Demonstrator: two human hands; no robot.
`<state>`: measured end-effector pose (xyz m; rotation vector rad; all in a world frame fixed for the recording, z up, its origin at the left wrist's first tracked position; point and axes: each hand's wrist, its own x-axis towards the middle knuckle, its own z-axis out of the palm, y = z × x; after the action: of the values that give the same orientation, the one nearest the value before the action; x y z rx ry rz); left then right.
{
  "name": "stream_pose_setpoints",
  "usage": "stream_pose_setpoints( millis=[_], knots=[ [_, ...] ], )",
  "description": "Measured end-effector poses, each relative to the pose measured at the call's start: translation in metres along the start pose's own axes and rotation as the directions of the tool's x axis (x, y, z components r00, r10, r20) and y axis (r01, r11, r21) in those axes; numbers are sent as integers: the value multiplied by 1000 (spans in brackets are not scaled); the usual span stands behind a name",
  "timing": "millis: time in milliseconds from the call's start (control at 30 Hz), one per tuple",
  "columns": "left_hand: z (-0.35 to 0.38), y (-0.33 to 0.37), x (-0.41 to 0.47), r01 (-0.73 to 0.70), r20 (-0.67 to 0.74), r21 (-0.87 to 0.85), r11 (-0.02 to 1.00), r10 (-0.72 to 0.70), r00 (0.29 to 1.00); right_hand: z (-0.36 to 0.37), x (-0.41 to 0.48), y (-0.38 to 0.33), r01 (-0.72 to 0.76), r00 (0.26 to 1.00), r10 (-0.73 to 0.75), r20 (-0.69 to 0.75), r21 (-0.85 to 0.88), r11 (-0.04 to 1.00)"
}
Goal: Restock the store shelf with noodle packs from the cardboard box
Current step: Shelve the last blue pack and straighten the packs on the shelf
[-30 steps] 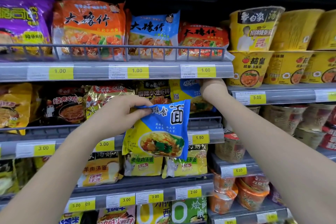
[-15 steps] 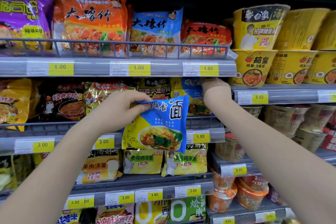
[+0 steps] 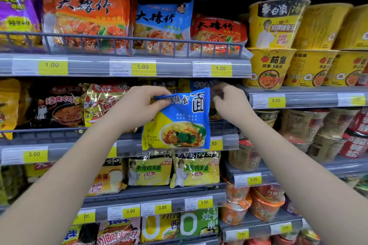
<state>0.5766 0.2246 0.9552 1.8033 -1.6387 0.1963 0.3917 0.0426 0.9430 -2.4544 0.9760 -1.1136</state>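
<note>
**Q:** What was the largest element in the view?

**A:** The store shelf [image 3: 83, 59], with several tiers of packets behind grey rails carrying yellow price tags [image 3: 143, 66]. Yellow noodle bowls [image 3: 272, 65] stood stacked at the right.

**Q:** Where was the pack being stocked?

**A:** The blue-and-yellow noodle pack [image 3: 179, 125] hung upright in front of the second tier's rail. Its top edge was level with the packets standing there.

**Q:** And the hands?

**A:** The left hand [image 3: 135, 105] pinched the pack's upper left corner between thumb and fingers. The right hand [image 3: 231, 105] was just beside the upper right corner, with its fingers curled and blurred. Whether it gripped anything could not be told.
</note>
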Motion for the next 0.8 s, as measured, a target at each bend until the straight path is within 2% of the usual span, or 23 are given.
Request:
stream_pose_setpoints(
  millis=[67, 133, 167, 200, 267, 333, 400, 500, 567, 800],
  knots=[
    [4, 4, 8, 9, -9, -17, 1000, -9, 1000, -8, -12, -8, -106, 994, 94, 64, 219, 970],
    [9, 6, 16, 19, -27, -36, 999, -20, 999, -13, -18, -14, -316, 942, 230, 243, 420, 851],
    [11, 8, 19, 27, -37, -39, 999, -29, 999, -14, -22, -13, -368, 918, 245, 311, 447, 815],
    [14, 9, 22, 35, -45, -40, 999, -37, 998, -14, -25, -11, -350, 918, 208, 339, 440, 827],
    [20, 13, 28, 47, -72, -40, 998, -50, 996, -15, -32, -3, -167, 950, 60, 308, 337, 927],
    [26, 17, 32, 66, -91, -33, 997, -69, 993, -15, -35, 3, -63, 972, -9, 237, 295, 953],
    [30, 18, 35, 89, -101, -69, 994, -95, 990, -14, -33, 9, -66, 980, 0, 197, 328, 942],
    [32, 19, 38, 212, -114, -187, 959, -236, 965, -12, -26, 17, -107, 985, 53, 163, 340, 934],
    [32, 18, 38, 293, -99, -185, 938, -315, 944, -10, -23, 20, -133, 987, 89, 135, 366, 921],
    [40, 10, 36, 370, -102, -221, 902, -399, 911, -4, -15, 10, -110, 989, 134, -67, 277, 955]
  ],
)
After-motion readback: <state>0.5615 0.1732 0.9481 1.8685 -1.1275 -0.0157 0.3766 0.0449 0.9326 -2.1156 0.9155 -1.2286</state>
